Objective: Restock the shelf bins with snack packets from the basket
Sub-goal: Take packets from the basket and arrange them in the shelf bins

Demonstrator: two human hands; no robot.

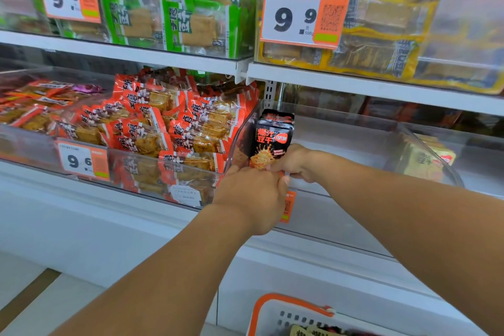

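Note:
A stack of black snack packets (pixel 274 139) with orange print stands upright at the left end of a clear, nearly bare shelf bin (pixel 341 128) on the middle shelf. My left hand (pixel 252 196) and my right hand (pixel 293 162) both grip the bottom of the stack from the front, fingers curled round it. The white basket (pixel 275 311) with an orange rim sits at the bottom of the view, with a few packets just showing inside.
A bin heaped with red packets (pixel 163 128) sits to the left of the hands. Green packets (pixel 174 13) and yellow packets (pixel 381 43) fill the upper-shelf bins. A bin with yellow packets (pixel 425 161) lies to the right. A white cabinet runs below.

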